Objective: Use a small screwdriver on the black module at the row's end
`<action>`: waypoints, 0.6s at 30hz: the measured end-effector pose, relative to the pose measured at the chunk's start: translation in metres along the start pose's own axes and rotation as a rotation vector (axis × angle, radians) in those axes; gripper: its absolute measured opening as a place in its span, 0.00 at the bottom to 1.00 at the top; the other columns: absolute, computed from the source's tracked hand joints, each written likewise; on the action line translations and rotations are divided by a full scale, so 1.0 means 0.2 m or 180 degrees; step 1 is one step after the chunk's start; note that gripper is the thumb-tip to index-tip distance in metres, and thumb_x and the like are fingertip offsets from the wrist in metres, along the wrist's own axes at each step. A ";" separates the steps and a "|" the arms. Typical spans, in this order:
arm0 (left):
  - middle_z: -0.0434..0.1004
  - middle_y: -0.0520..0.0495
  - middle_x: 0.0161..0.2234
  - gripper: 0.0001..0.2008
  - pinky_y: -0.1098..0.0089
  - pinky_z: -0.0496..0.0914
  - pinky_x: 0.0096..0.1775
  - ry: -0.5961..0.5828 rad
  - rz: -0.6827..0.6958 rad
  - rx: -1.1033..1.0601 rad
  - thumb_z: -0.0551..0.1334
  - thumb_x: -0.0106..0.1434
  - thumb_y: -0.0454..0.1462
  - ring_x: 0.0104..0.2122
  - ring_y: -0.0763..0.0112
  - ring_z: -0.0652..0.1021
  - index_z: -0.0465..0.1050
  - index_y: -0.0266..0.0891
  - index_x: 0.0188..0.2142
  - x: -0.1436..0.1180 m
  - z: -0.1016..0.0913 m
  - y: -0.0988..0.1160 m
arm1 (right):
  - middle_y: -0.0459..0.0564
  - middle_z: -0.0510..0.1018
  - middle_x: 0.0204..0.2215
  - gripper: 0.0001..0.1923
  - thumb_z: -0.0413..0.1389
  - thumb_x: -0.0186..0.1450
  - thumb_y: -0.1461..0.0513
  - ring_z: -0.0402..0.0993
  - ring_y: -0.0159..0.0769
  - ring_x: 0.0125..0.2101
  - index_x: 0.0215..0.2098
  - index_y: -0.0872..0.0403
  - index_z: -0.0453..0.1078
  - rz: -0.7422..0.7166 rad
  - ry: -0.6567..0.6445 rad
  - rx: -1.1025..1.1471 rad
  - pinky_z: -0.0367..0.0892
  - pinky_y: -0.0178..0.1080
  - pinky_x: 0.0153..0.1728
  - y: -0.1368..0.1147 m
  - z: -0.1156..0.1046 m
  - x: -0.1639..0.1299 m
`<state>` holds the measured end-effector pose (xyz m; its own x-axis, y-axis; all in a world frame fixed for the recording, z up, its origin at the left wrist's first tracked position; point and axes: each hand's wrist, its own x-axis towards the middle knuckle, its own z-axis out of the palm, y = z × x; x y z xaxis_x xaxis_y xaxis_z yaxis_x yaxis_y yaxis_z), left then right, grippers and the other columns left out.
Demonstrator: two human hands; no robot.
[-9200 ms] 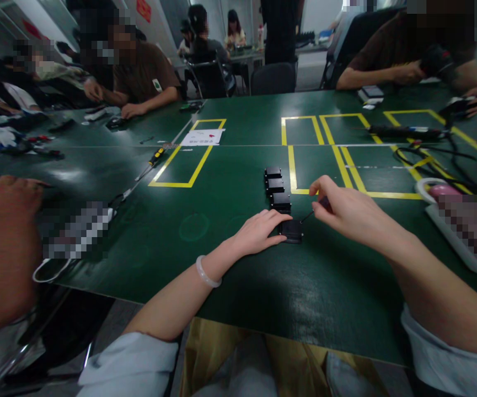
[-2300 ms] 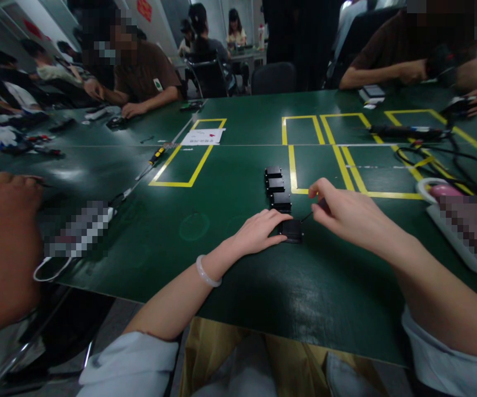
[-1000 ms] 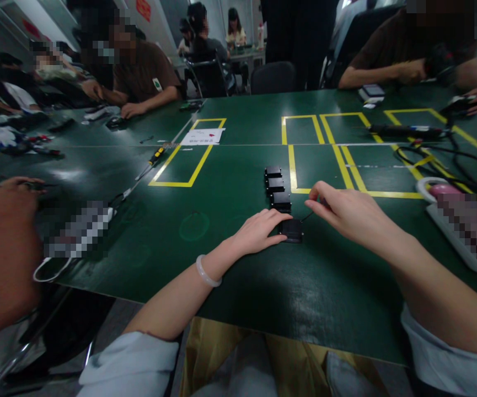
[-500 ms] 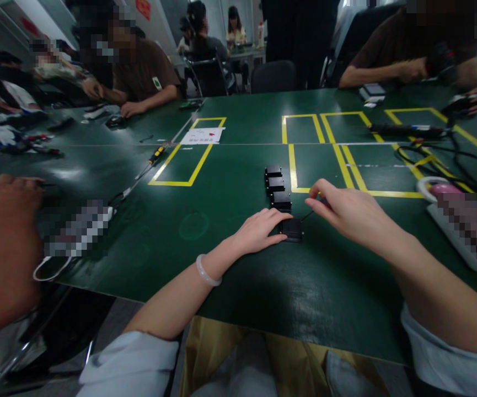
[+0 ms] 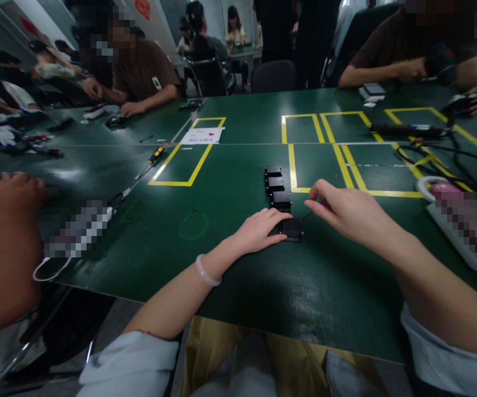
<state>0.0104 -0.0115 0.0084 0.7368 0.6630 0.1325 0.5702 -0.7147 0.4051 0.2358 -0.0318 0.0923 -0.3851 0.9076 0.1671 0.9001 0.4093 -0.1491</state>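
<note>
My left hand, with a pale bangle at its wrist, grips the left side of a small black rectangular block between thumb and fingers, holding it against the green table. My right hand pinches a thin dark rod-like tool. Its lower end meets the block's upper right corner, and its upper end is hidden in the fingers. Just beyond the held block, several similar black blocks form a row leading away from me.
Yellow tape outlines mark the green table. A yellow-and-black screwdriver lies to the left near a paper sheet. At right are a white tray and dark cables. Another person's arm rests at far left.
My right hand stays in nearly the same place, its fingertips shifting very slightly on the tool. My left hand and the blocks have not visibly moved.
</note>
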 end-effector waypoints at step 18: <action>0.69 0.45 0.51 0.21 0.61 0.68 0.49 0.0003 0.0017 0.0008 0.58 0.68 0.44 0.48 0.61 0.71 0.60 0.46 0.58 0.00 0.00 0.00 | 0.50 0.76 0.25 0.15 0.42 0.70 0.53 0.70 0.38 0.24 0.39 0.53 0.65 0.0017 0.0034 -0.0255 0.48 0.36 0.22 0.00 0.01 0.00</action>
<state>0.0108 -0.0115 0.0085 0.7396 0.6593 0.1357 0.5670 -0.7188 0.4022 0.2356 -0.0309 0.0911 -0.3784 0.9086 0.1770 0.9157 0.3953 -0.0716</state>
